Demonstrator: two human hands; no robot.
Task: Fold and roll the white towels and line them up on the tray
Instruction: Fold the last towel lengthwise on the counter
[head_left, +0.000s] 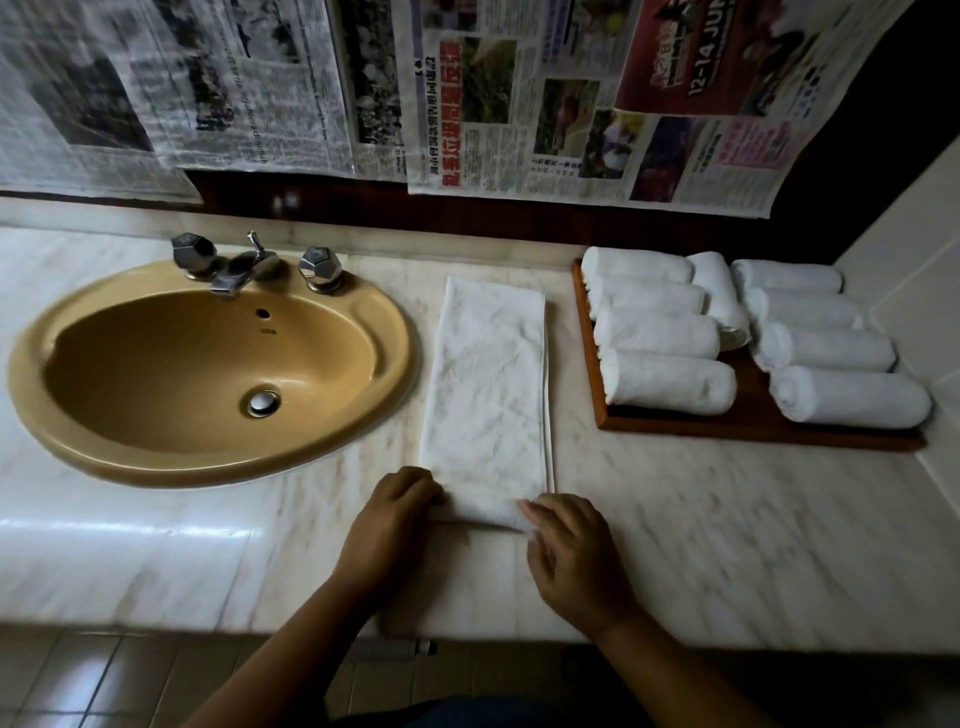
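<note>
A white towel (488, 384), folded into a long strip, lies on the marble counter between sink and tray. Its near end is turned up into a small roll. My left hand (395, 519) grips the roll's left end with curled fingers. My right hand (566, 545) grips its right end. A wooden tray (753, 428) at the right carries several rolled white towels (670, 382) in two columns, with one roll lying crosswise between them.
A tan oval sink (208, 374) with chrome taps (249, 265) fills the counter's left. Newspaper sheets (519, 93) hang on the back wall. A white wall (914, 291) closes the right side. The counter's front edge runs near my forearms, tiled floor below.
</note>
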